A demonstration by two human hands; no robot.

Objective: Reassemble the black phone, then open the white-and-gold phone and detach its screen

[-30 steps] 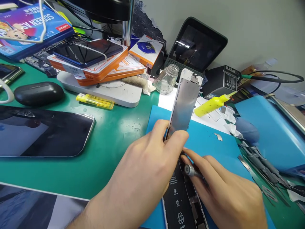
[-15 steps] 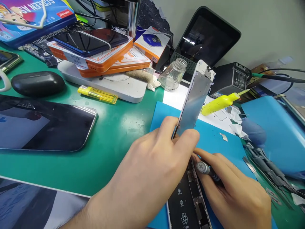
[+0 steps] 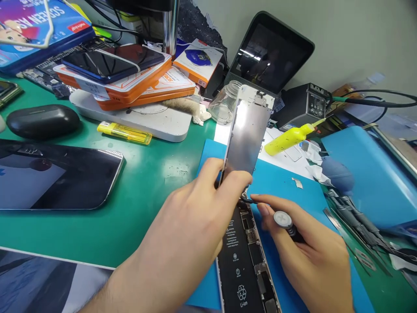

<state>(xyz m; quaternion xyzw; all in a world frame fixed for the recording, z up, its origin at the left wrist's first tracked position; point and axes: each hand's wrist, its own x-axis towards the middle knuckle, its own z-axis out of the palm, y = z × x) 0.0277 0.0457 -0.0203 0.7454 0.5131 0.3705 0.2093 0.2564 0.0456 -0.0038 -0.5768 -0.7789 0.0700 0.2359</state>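
Note:
My left hand (image 3: pixel 198 213) is closed on the lower part of a phone's screen assembly (image 3: pixel 246 134), pinching it upright with its silver metal back facing me. Below lies the opened phone body (image 3: pixel 249 269), its black Li-ion battery (image 3: pixel 234 256) and inner parts showing. My right hand (image 3: pixel 309 248) is closed around a screwdriver (image 3: pixel 282 219), whose grey cap with a cross mark shows between thumb and fingers. A thin dark tip (image 3: pixel 248 200) juts from the index fingertip towards the joint between screen and body; its kind I cannot make out.
A blue mat (image 3: pixel 286 191) lies under the phone. Beyond it are a yellow bottle (image 3: pixel 288 139), a glass jar (image 3: pixel 224 102) and a tilted display (image 3: pixel 270 52). Several tools (image 3: pixel 355 221) lie at right. At left are another phone (image 3: pixel 61 178), a black case (image 3: pixel 42 121) and stacked boxes (image 3: pixel 130 82).
The screen assembly has turned so more of its metal back faces me. My right hand has drawn slightly away from the left, uncovering the dark tip. The whole view has shifted a little.

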